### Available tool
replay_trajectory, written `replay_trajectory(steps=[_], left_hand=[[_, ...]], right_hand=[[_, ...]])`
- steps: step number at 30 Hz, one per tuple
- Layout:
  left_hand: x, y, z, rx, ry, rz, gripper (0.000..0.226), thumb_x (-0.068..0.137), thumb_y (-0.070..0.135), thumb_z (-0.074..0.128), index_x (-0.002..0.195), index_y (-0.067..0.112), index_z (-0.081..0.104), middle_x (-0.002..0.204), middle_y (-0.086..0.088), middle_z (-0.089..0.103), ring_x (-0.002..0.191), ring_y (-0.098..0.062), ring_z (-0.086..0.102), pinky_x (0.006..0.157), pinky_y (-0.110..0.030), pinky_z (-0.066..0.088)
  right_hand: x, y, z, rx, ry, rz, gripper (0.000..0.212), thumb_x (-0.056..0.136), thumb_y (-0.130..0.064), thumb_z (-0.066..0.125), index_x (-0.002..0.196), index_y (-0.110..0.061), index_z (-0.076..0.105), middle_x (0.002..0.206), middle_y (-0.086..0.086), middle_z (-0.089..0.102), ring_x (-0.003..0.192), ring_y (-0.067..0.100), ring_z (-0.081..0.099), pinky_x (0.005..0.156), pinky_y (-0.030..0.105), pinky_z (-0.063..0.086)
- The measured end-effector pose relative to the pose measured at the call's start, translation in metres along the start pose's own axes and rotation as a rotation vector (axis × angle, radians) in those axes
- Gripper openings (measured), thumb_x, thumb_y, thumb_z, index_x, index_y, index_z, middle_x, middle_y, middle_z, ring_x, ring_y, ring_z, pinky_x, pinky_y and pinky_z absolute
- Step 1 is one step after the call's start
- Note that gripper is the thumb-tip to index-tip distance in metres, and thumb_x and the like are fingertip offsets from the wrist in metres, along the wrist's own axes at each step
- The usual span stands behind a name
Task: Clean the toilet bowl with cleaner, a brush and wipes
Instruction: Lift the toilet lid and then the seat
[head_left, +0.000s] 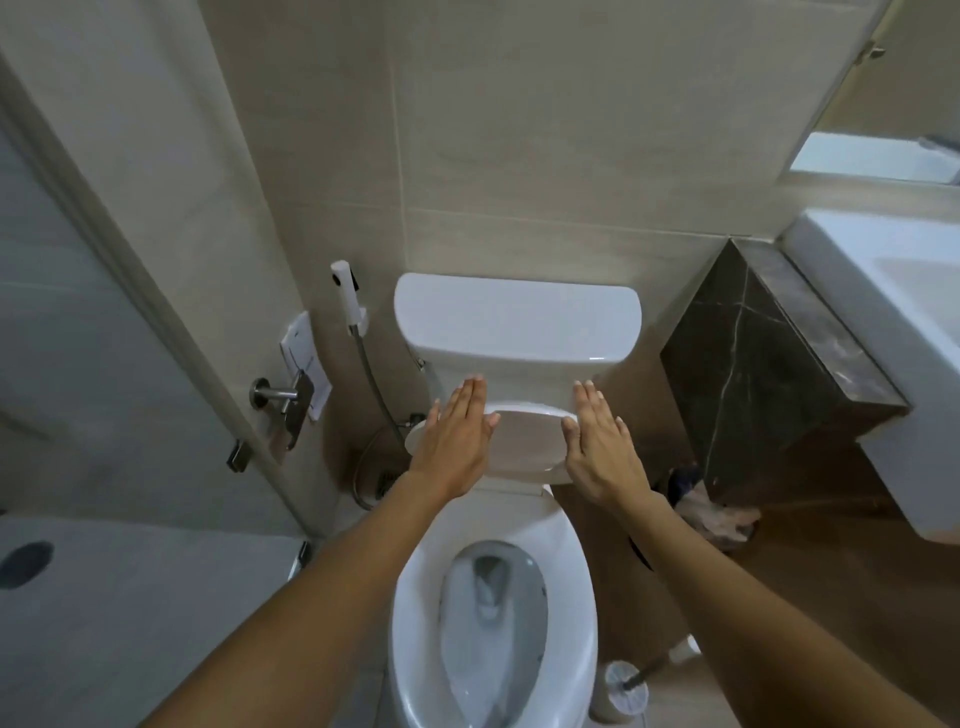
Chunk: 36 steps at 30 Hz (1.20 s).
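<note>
- Your left hand (451, 439) lies flat, fingers straight and together, against the left edge of the raised toilet lid (524, 441); nothing is gripped.
- Your right hand (597, 447) mirrors it on the lid's right edge, fingers straight, thumb alongside; nothing is gripped.
- The lid stands up against the cistern (517, 319), between your two hands.
- The toilet bowl (493, 631) sits open below your forearms, with water visible inside.
- The toilet brush (631, 686) stands in its holder on the floor, just beside the bowl's right side.
- A bidet sprayer (347, 291) hangs on the wall left of the cistern.
- A sink (893, 322) is at far right.
</note>
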<state>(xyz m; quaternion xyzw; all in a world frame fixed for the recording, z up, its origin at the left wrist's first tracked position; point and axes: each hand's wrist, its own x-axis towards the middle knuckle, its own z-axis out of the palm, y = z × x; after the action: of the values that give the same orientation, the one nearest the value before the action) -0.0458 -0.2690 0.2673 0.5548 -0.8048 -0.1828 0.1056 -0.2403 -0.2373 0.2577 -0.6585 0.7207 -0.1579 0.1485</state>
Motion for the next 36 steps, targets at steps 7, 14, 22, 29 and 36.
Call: replay_trajectory(steps=[7,14,22,29,36], left_hand=[[0.060,-0.005,-0.018,0.156,0.011,0.095,0.063,0.102,0.041,0.017,0.150,0.010,-0.009,0.159,-0.005,-0.009,0.147,-0.015,-0.005,0.117,-0.036,0.003],[0.111,-0.004,-0.028,0.135,-0.042,0.039,0.061,0.103,0.038,0.020,0.151,0.009,-0.004,0.160,-0.006,-0.005,0.147,-0.017,-0.003,0.118,-0.039,0.005],[0.119,-0.006,-0.022,0.148,-0.025,0.032,0.063,0.103,0.039,0.021,0.151,0.010,-0.007,0.159,-0.006,-0.009,0.147,-0.017,-0.005,0.118,-0.040,0.004],[0.109,0.002,-0.036,0.231,-0.044,0.006,0.063,0.102,0.041,0.018,0.150,0.010,-0.009,0.159,-0.007,-0.012,0.146,-0.019,-0.007,0.117,-0.042,0.001],[0.063,0.002,-0.036,0.257,-0.046,0.009,0.067,0.102,0.044,0.021,0.150,0.008,-0.007,0.159,-0.009,-0.009,0.147,-0.020,-0.006,0.117,-0.041,0.000]], right_hand=[[0.081,-0.001,-0.018,0.057,-0.020,0.041,0.055,0.104,-0.039,0.017,0.155,-0.020,0.004,0.162,0.004,0.003,0.149,0.020,0.002,0.118,0.043,0.007],[0.134,0.007,-0.023,0.055,-0.065,0.054,0.055,0.105,-0.033,0.015,0.154,-0.017,-0.001,0.162,0.001,-0.001,0.149,0.018,0.000,0.119,0.044,0.007],[0.144,0.012,-0.020,0.040,-0.049,0.012,0.054,0.105,-0.033,0.017,0.154,-0.017,0.000,0.162,0.002,-0.001,0.149,0.018,0.000,0.119,0.044,0.007],[0.127,0.010,-0.027,-0.086,-0.049,-0.009,0.059,0.104,-0.040,0.018,0.154,-0.017,-0.002,0.161,0.005,-0.004,0.149,0.022,-0.003,0.119,0.044,0.005],[0.070,0.007,-0.020,-0.209,-0.038,-0.053,0.064,0.102,-0.044,0.018,0.154,-0.012,-0.001,0.162,0.005,-0.003,0.149,0.020,-0.004,0.118,0.036,0.000]])
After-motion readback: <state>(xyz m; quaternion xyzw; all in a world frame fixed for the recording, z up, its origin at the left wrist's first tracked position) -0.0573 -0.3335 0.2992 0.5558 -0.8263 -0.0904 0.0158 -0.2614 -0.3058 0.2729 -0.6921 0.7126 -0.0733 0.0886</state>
